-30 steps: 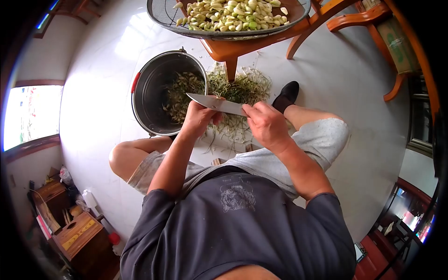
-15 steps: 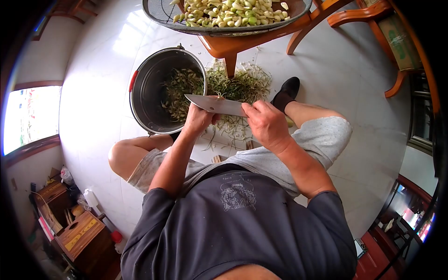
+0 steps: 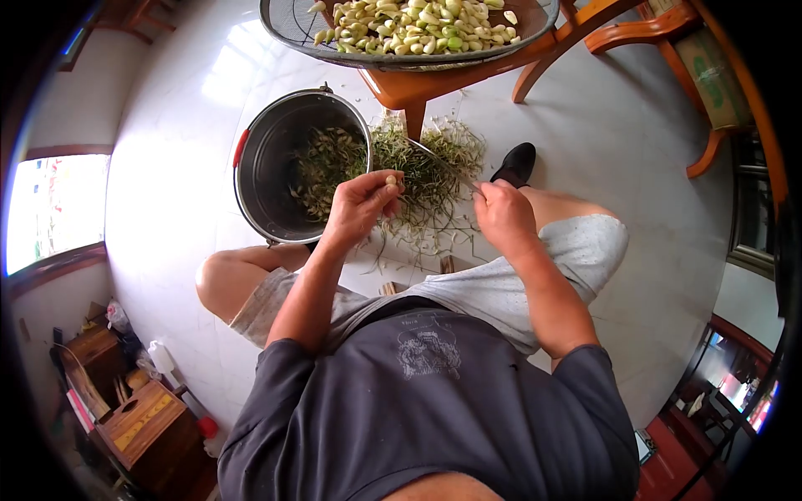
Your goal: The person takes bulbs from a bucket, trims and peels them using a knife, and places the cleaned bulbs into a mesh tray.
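Note:
Between the thumb and fingers of my left hand (image 3: pixel 361 206) is a small pale bulb (image 3: pixel 391 179), like a rakkyo or small onion. My right hand (image 3: pixel 506 217) is closed round the handle of a knife (image 3: pixel 443 163), whose blade is seen nearly edge-on and points up and left, apart from the bulb. Left of my hands stands a metal bucket (image 3: pixel 261 179) holding untrimmed bulbs with stems (image 3: pixel 328 163). Beneath the knife, a heap of green and pale trimmings (image 3: pixel 434 213) lies on the floor.
A mesh basket (image 3: pixel 288 37) of cleaned bulbs (image 3: pixel 409 29) sits on an orange wooden chair (image 3: pixel 397 88) ahead. My shoe (image 3: pixel 518 159) is right of the trimmings. A wooden box (image 3: pixel 146 422) stands at lower left.
The knife has swung away from my left hand, from broadside across it to nearly edge-on. My right hand has moved right, and the bulb in my left hand now shows.

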Demonstrator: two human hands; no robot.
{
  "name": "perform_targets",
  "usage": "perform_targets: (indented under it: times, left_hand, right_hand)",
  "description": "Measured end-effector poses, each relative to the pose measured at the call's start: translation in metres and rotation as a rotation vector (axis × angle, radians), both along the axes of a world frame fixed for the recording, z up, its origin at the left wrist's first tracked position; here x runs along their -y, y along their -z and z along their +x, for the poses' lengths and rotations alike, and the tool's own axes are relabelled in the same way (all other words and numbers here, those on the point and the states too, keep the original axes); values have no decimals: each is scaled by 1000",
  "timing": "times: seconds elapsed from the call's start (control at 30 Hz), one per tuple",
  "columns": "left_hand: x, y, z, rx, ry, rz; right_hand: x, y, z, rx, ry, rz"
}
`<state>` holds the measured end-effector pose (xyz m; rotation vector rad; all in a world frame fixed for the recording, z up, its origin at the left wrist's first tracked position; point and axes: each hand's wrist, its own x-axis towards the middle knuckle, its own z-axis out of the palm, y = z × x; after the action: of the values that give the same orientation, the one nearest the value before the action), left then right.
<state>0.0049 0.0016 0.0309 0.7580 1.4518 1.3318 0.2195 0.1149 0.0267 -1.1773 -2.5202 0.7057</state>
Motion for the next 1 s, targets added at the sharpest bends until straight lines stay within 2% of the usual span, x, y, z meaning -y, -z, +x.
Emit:
perform_targets:
  times: [0.13,0.23,0.37,0.43,0.67,1.0]
  left_hand:
    - [-2,-2,0,106,-88,45]
    - [-3,10,-3,-22,-212,113]
    - [0,20,-12,203,-335,101]
    - [0,20,-9,137,-339,107]
    - [-5,20,5,-22,-350,97]
    - [-7,26,12,20,-315,99]
  right_hand:
    - [2,-6,-5,-145,-5,-87]
    - [5,-15,-10,-245,3,-173]
    - [12,-24,-15,-356,0,-217]
    - [16,-26,-17,-404,-7,-233]
    - [21,-14,-20,-350,-41,-206]
    - [22,-14,-22,-275,-73,-167]
